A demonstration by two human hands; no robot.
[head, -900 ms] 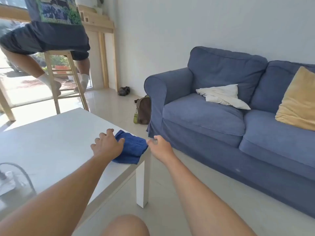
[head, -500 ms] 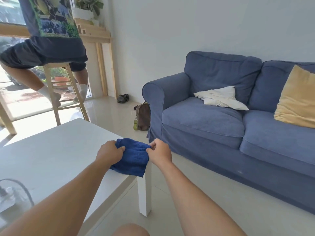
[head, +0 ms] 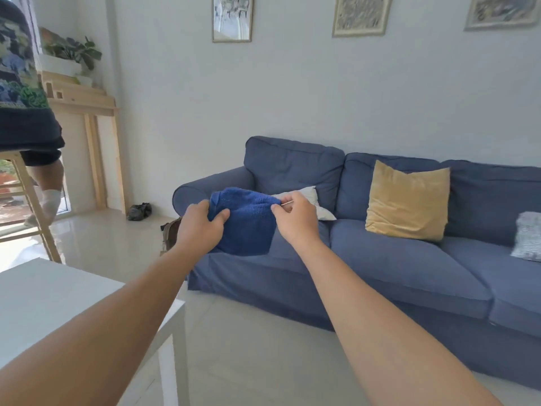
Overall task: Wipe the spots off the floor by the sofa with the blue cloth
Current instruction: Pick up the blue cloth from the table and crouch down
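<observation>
A person holds the blue cloth (head: pixel 244 221) in the air at the centre of the frame, left hand (head: pixel 202 225) pinching its left edge, right hand (head: pixel 294 219) gripping the right edge, both arms outstretched. Half a second ago the cloth was at the corner of the white table (head: pixel 73 300); it is now clear of the table at lower left, seen against the blue sofa (head: pixel 380 268), and the view has tilted up. The pale floor (head: pixel 248 347) between table and sofa has not yet been wiped; no spots can be made out there. Picking up appears complete; getting down to the floor likely comes next.
</observation>
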